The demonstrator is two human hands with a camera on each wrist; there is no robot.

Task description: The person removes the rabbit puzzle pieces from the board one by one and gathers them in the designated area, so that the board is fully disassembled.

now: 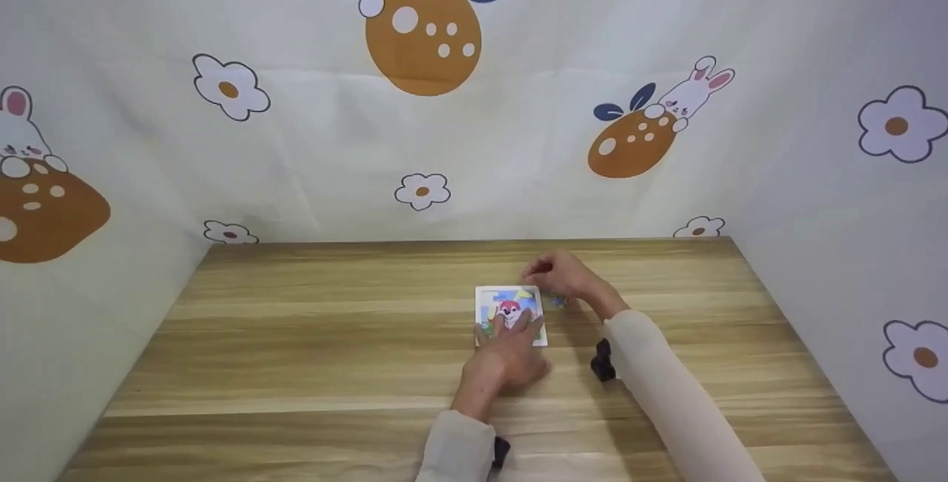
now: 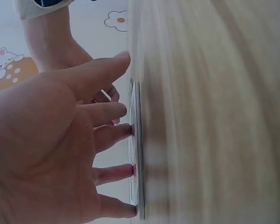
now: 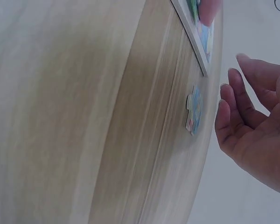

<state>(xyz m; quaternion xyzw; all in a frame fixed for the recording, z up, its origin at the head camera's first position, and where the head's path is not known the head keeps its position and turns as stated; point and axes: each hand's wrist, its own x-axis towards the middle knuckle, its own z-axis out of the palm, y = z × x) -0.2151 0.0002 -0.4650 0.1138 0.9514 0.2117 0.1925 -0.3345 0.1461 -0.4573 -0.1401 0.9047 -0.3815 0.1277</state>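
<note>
A square jigsaw puzzle (image 1: pixel 508 304) in a white-edged frame lies flat on the wooden table, its picture showing a red and white cartoon animal. My left hand (image 1: pixel 511 356) rests its spread fingertips on the lower part of the picture, hiding some of it; in the left wrist view those fingers (image 2: pixel 113 172) reach straight down to the thin board. Just beyond the puzzle's upper right corner is my right hand (image 1: pixel 566 275), raised with loosely bent fingers and nothing between them. A loose blue puzzle piece (image 3: pixel 194 111) lies on the table beneath it, beside the frame.
The wooden table (image 1: pixel 296 341) extends on both sides of the puzzle. Behind it and along both sides hangs a pale cloth (image 1: pixel 318 149) printed with rabbits, orange fruit and flowers.
</note>
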